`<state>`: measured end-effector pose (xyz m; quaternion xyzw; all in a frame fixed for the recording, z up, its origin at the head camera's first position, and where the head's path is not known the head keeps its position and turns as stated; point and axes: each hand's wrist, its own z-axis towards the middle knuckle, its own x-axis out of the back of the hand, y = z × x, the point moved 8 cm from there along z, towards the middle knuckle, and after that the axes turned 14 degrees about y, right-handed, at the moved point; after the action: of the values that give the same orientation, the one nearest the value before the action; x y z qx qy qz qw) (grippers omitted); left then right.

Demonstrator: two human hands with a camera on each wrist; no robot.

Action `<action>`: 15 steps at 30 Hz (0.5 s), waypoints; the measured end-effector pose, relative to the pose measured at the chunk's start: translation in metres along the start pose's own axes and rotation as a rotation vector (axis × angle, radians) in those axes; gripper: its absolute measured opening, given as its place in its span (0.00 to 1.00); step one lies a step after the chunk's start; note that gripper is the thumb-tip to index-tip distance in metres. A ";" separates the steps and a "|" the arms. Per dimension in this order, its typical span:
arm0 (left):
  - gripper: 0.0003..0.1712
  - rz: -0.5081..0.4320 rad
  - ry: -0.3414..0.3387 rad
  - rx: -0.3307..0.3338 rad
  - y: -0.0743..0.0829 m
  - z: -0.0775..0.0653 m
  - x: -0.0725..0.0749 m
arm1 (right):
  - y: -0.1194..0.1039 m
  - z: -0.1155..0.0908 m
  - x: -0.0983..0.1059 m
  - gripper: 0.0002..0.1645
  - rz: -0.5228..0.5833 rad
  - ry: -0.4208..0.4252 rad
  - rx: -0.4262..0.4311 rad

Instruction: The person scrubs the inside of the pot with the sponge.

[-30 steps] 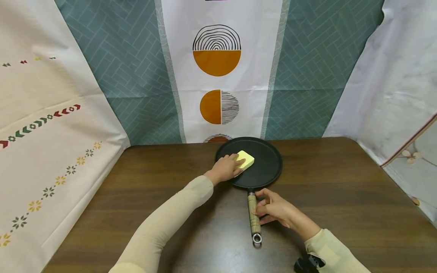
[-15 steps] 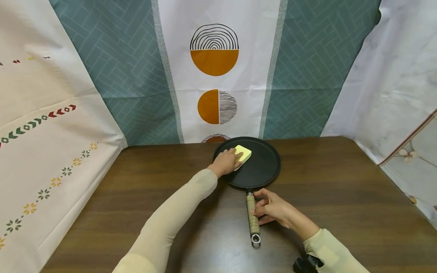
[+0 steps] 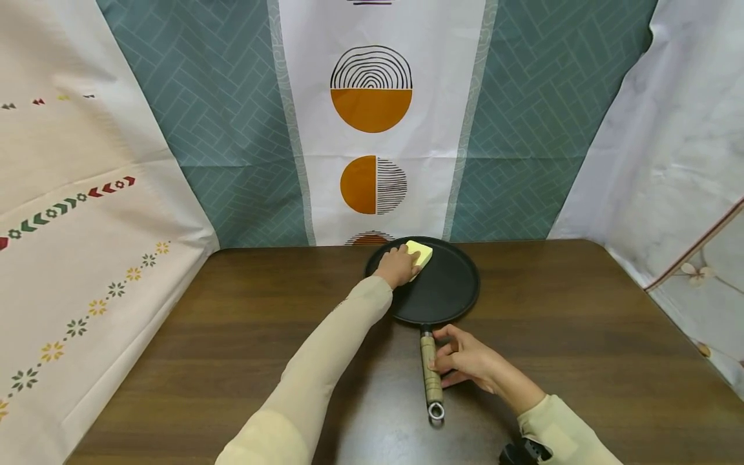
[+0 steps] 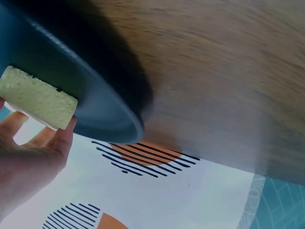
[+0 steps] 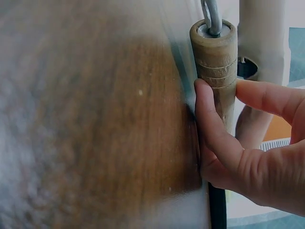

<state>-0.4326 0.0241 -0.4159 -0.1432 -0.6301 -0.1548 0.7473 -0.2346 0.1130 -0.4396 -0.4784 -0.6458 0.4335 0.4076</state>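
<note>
A flat black pan (image 3: 444, 284) lies near the table's far edge, its wooden handle (image 3: 431, 371) pointing toward me. My left hand (image 3: 396, 266) grips a pale yellow sponge (image 3: 423, 253) against the pan's surface, left of its middle and toward the back. In the left wrist view, fingers hold the sponge (image 4: 40, 98) by its edges just inside the pan's rim (image 4: 105, 86). My right hand (image 3: 469, 358) holds the handle from the right side. The right wrist view has thumb and fingers on either side of the handle (image 5: 217, 62), below its metal ring (image 5: 214, 16).
The brown wooden table (image 3: 261, 323) extends to both sides of the pan. A patterned cloth (image 3: 372, 129) hangs right behind the table's far edge, with light cloths (image 3: 116, 226) along the left and right sides.
My left hand has slid the sponge across the pan, away from me toward its far rim. The right hand stays on the handle, and the pan keeps its place.
</note>
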 end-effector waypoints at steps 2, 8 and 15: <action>0.30 0.001 0.004 0.013 0.002 0.004 -0.001 | 0.000 0.000 0.000 0.38 0.003 0.003 -0.002; 0.30 0.026 0.006 0.033 0.007 0.015 -0.001 | -0.001 0.002 0.000 0.38 0.008 0.006 -0.007; 0.29 0.015 0.028 0.065 0.017 0.023 -0.002 | 0.000 0.002 0.000 0.37 0.007 -0.002 -0.007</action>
<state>-0.4464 0.0494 -0.4142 -0.1214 -0.6232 -0.1305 0.7615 -0.2368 0.1131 -0.4405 -0.4817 -0.6462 0.4330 0.4037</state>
